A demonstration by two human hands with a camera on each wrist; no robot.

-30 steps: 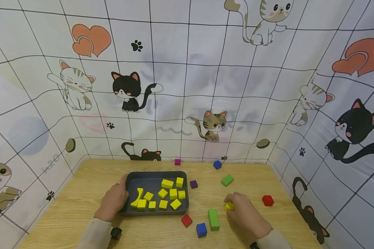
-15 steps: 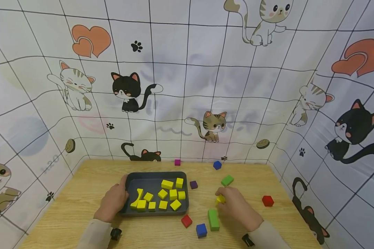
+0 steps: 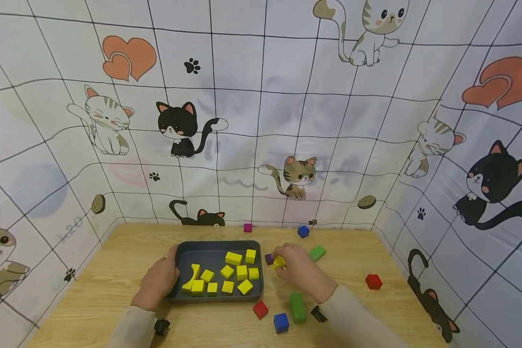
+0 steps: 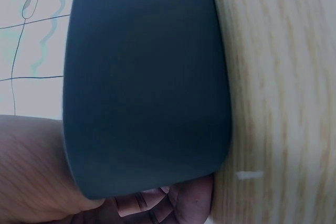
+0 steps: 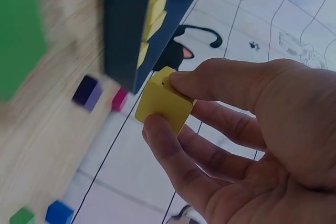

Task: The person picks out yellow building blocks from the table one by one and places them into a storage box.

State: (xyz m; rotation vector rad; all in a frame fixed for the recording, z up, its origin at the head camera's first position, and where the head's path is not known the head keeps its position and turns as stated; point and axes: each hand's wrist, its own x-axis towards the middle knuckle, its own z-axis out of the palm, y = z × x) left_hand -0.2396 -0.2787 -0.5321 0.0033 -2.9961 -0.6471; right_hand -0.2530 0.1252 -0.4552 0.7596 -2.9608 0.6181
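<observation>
A dark grey tray (image 3: 202, 253) stands on the wooden table with several yellow blocks (image 3: 227, 286) in its right part and along its front. My left hand (image 3: 158, 280) grips the tray's left end; the left wrist view has the thumb along the rim and curled fingers (image 4: 191, 200) at the end wall. Between thumb and fingertips, my right hand (image 3: 302, 270) pinches a yellow cube (image 5: 163, 103) just right of the tray. Beside that cube, a purple block (image 3: 268, 259) is partly covered by the right hand in the head view.
In front lie a red block (image 3: 260, 310), a blue cube (image 3: 281, 323) and a long green block (image 3: 297, 308). Farther back are a green block (image 3: 317, 253), a blue block (image 3: 303, 232) and a magenta cube (image 3: 248, 227). Another red block (image 3: 373, 282) lies right. Cat-print cloth (image 3: 243, 121) surrounds the table.
My right hand has carried the yellow cube leftward and away from me, from right of the long green block to near the tray's right side. The left hand and tray stay put.
</observation>
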